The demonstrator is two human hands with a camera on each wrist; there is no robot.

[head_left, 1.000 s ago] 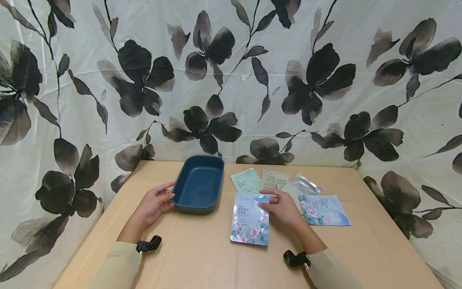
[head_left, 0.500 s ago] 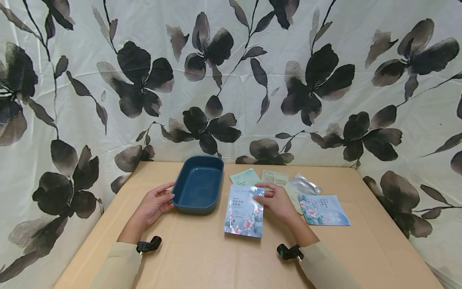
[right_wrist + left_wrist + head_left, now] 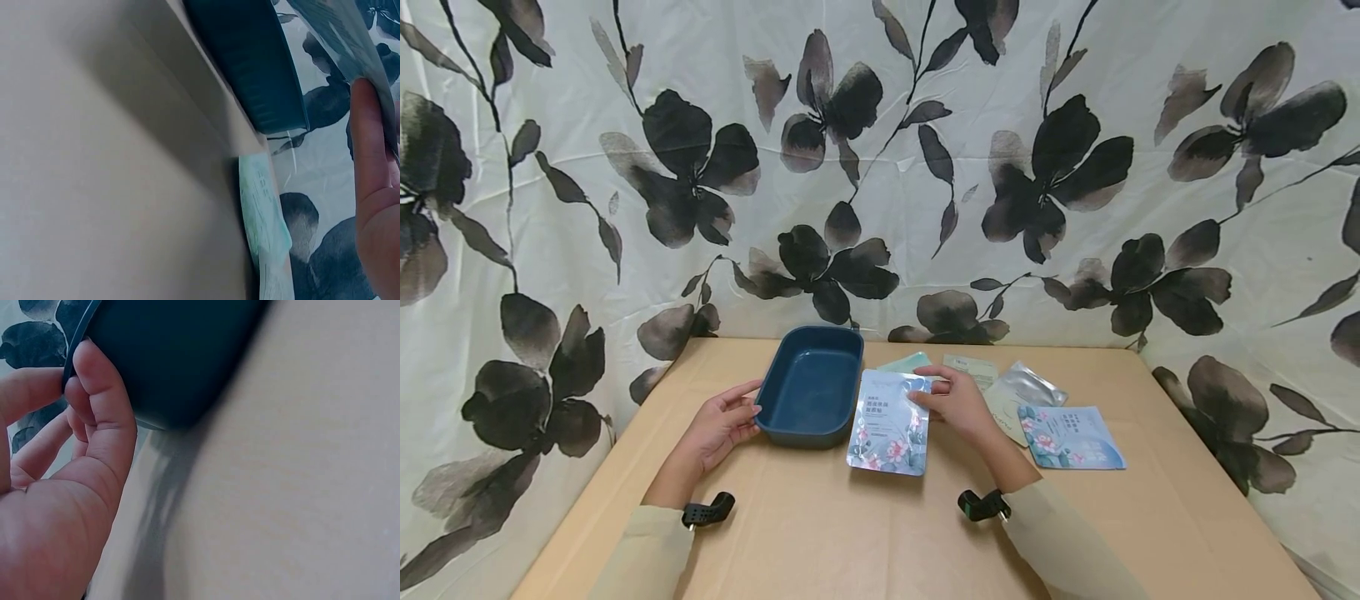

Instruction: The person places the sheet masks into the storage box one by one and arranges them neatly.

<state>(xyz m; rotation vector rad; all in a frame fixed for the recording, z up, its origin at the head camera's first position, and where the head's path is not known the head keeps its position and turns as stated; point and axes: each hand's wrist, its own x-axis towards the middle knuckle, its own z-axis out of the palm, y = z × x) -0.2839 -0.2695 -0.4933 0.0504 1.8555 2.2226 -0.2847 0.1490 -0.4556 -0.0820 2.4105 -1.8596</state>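
My left hand [image 3: 722,425] is at the left side of a dark blue rectangular container [image 3: 808,438], pinching its rim between thumb and fingers. The left wrist view shows the thumb against the container's wall [image 3: 169,362]. With thumb and fingers, my right hand [image 3: 958,404] pinches a light blue flower-printed sachet [image 3: 889,429] by its upper right edge. This sachet is raised off the table and tilted, close beside the container's right side. In the right wrist view the sachet [image 3: 340,34] appears nearly edge-on, the thumb on its near face.
Behind the right hand lie a mint green packet [image 3: 906,363], a cream packet [image 3: 976,368], a silver packet [image 3: 1036,386] and a pale green one [image 3: 1006,413]. Another blue flowered sachet [image 3: 1075,438] lies to the right. A floral curtain [image 3: 940,208] hangs behind the table [image 3: 805,533].
My right hand has carried the sachet leftward and slightly away from me, up to the container's side; it now covers part of the mint green packet. My left hand has stayed at the rim.
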